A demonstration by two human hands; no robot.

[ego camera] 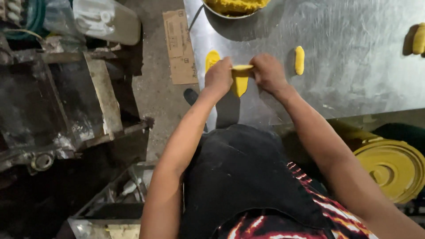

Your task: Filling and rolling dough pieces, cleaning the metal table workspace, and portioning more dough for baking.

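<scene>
At the near edge of the steel table point(354, 75), a flat piece point(212, 59) of yellow dough lay just left of the left hand point(218, 78), put within easy reach. Both hands pinched one dough strip point(240, 80) between them, the left hand closed on its left end and the right hand point(268, 72) on its right, so its loose tip hung down above the tabletop. A shaped roll point(299, 60) lay just right of the right hand, another roll point(419, 39) far right, and a bowl point(230, 9) of dough stood beyond
</scene>
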